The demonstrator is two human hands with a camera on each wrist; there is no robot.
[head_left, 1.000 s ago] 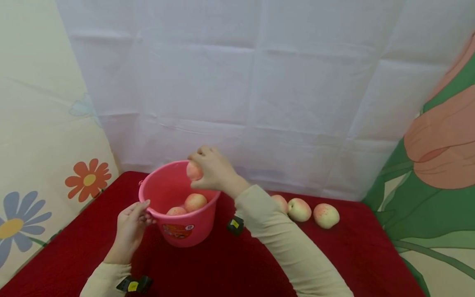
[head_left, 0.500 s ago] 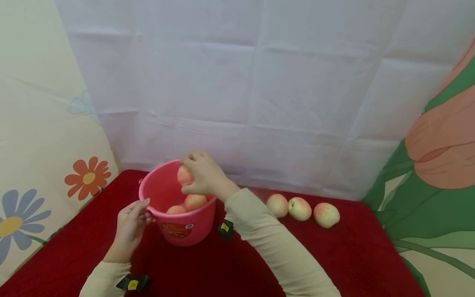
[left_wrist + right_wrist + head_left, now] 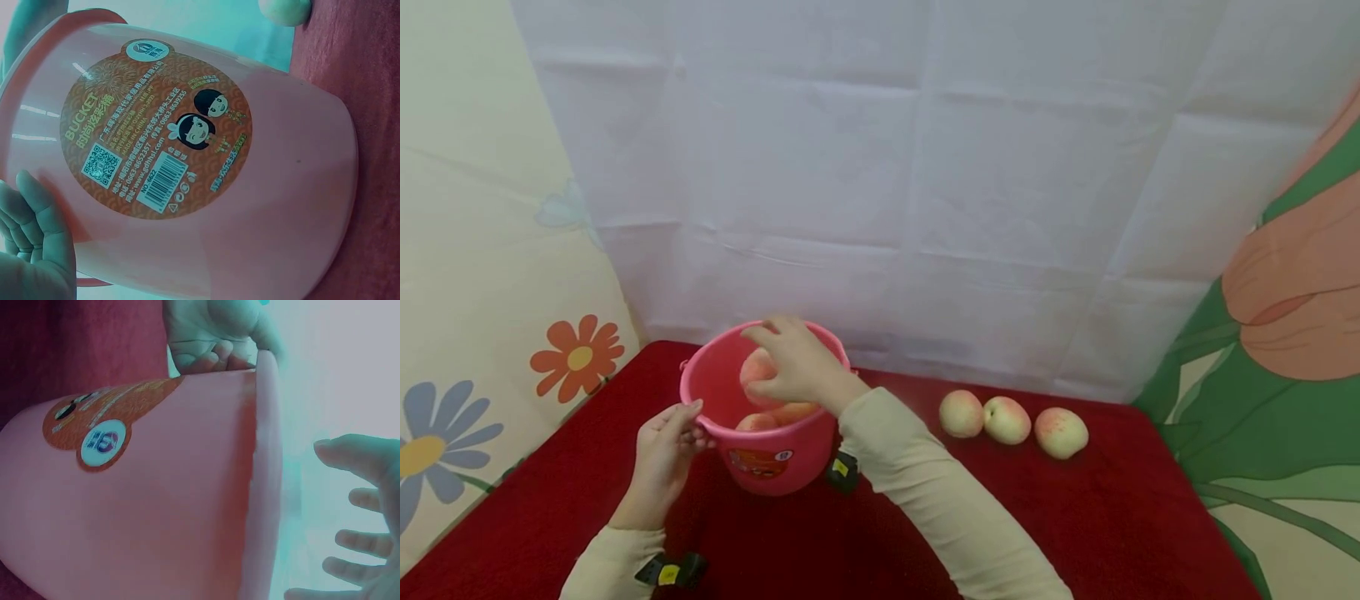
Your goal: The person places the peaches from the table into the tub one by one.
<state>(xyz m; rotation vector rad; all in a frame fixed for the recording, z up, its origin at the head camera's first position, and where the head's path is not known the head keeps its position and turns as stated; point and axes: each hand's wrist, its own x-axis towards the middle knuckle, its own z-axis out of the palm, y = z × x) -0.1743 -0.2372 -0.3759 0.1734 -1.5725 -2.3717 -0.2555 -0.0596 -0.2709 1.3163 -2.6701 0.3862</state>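
A pink bucket (image 3: 778,454) with a printed label stands on the red cloth. My left hand (image 3: 662,450) grips its rim at the near left, thumb on top and fingers curled below. Over the bucket's opening is my right hand (image 3: 797,362), its fingers spread apart with nothing between them in the right wrist view. A peach (image 3: 756,375) shows just beneath these fingers, inside the bucket's outline. Lower down in the bucket lie an orange-tinted peach (image 3: 793,412), partly covered by the right hand, and another peach (image 3: 757,422) by the near wall.
Three more peaches sit in a row on the red cloth (image 3: 1000,500) to the right: a left one (image 3: 961,414), a middle one (image 3: 1007,420) and a right one (image 3: 1061,432). A white sheet (image 3: 880,167) hangs behind, with flower-printed cloths at both sides.
My right hand has moved left and down over the bucket, and its fingers have spread and let go of the peach, which is now lower in the bucket. The left hand stays on the rim.
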